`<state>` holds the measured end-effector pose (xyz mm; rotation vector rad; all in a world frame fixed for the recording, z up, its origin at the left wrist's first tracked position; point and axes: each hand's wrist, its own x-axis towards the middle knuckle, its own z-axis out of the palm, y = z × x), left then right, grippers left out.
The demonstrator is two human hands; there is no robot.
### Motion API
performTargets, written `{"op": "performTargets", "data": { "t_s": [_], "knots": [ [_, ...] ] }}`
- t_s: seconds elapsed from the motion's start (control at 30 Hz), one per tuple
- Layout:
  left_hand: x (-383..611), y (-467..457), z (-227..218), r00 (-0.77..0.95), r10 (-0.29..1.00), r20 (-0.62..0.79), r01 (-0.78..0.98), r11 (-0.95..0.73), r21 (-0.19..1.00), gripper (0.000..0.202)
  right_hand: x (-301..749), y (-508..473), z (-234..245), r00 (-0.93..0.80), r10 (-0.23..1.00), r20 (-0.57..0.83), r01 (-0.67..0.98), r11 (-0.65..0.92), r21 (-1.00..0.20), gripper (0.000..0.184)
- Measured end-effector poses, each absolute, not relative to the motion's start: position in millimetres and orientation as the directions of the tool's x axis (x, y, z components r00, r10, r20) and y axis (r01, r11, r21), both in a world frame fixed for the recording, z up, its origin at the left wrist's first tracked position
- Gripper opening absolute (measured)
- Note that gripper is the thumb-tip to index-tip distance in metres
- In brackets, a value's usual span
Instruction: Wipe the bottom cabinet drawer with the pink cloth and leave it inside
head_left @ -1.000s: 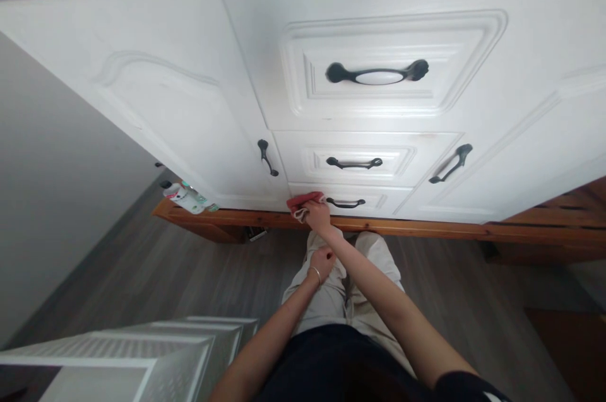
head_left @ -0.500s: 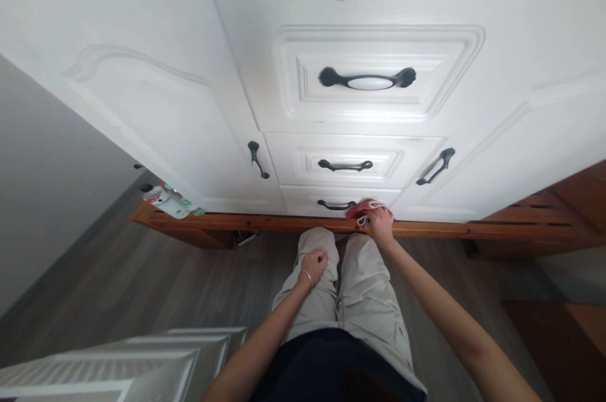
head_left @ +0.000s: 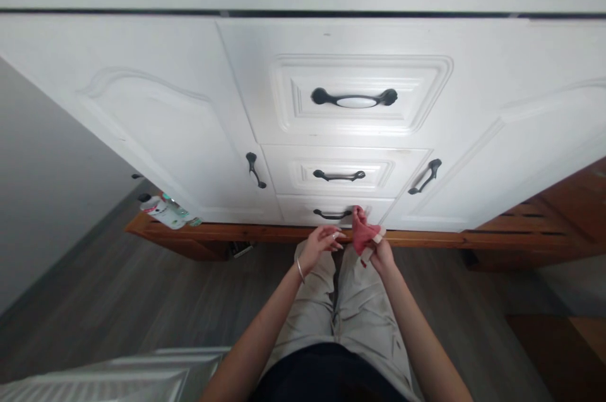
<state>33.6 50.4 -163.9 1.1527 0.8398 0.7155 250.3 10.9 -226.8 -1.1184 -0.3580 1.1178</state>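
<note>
My right hand [head_left: 380,251] is closed on a red cloth [head_left: 363,232], holding it bunched just in front of the bottom drawer [head_left: 293,211] of a white cabinet. My left hand [head_left: 320,242] hovers beside the cloth with its fingers apart, a bracelet on the wrist, holding nothing. Both hands are above my knees, close to the bottom drawer's black handle [head_left: 331,215].
The white cabinet has three stacked drawers, the top drawer handle [head_left: 354,99] is black and white, and doors [head_left: 146,130] stand on either side. A spray bottle [head_left: 163,211] lies on the wooden base [head_left: 426,238] at the left. Grey floor lies below, and a white object [head_left: 118,377] sits at the lower left.
My right hand has pulled the red cloth off the bottom drawer front and lifted it. My left hand rose from my knee and opened beside the cloth.
</note>
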Motion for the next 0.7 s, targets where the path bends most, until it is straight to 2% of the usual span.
{"op": "performTargets", "data": {
  "t_s": [0.07,0.1,0.2,0.27,0.37,0.5,0.7],
  "knots": [
    [37,64,-127,0.503,0.854,-0.130,-0.242,0.283,0.928,0.058,238,-23,-249,0.357,0.838,-0.412,-0.639,-0.103,-0.762,0.049],
    [39,71,-111,0.495,0.863,-0.096,-0.341,0.295,0.892,0.058,233,-42,-260,0.314,0.826,-0.468,-0.674,-0.153,-0.722,0.047],
    [52,90,-75,0.437,0.899,-0.038,-0.529,0.291,0.797,0.051,224,-95,-286,0.244,0.786,-0.568,-0.744,-0.223,-0.629,0.026],
    [65,99,-61,0.416,0.909,-0.027,-0.570,0.283,0.772,0.039,222,-120,-295,0.229,0.775,-0.589,-0.774,-0.222,-0.593,0.023],
    [82,104,-54,0.434,0.901,0.002,-0.599,0.287,0.747,0.026,222,-137,-300,0.204,0.787,-0.582,-0.798,-0.210,-0.564,0.030],
    [92,100,-52,0.449,0.891,0.058,-0.646,0.279,0.711,0.035,223,-131,-300,0.175,0.827,-0.534,-0.795,-0.201,-0.572,0.033],
    [85,78,-46,0.461,0.885,0.061,-0.687,0.313,0.656,0.042,222,-118,-297,0.055,0.860,-0.507,-0.773,-0.285,-0.567,0.043]
  ]
}}
